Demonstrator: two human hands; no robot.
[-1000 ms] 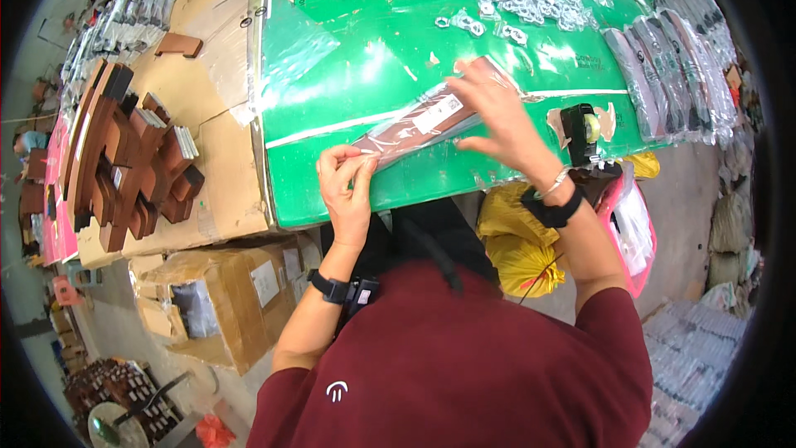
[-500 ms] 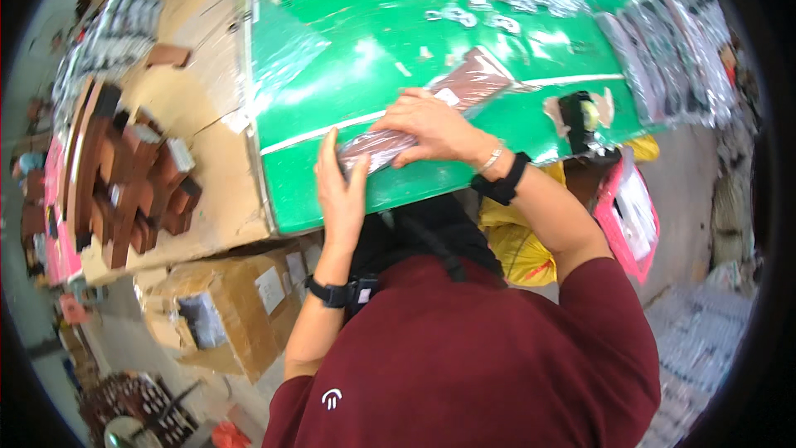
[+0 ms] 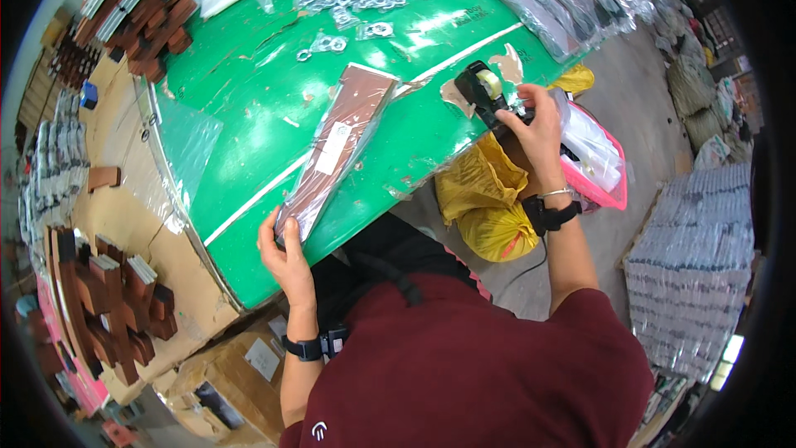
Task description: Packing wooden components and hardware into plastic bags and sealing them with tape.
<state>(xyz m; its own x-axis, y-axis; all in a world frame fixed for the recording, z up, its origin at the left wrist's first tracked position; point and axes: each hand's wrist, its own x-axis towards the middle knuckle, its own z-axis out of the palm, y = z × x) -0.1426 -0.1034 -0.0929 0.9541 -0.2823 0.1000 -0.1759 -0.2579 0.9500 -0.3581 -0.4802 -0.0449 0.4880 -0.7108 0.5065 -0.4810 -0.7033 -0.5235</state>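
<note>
Over at the left of the frame, brown pieces sit piled on cardboard. Lower left of centre, the left hand has its thumb against the near end of a film-wrapped brown board; whether those fingers pinch it, I can't tell. The board slants across the green worktop, its white label uncovered, print too small to read. Half a second ago, the right hand covered it; now that hand's curved fingers are at the black tape dispenser, right of centre, their grip unclear.
</note>
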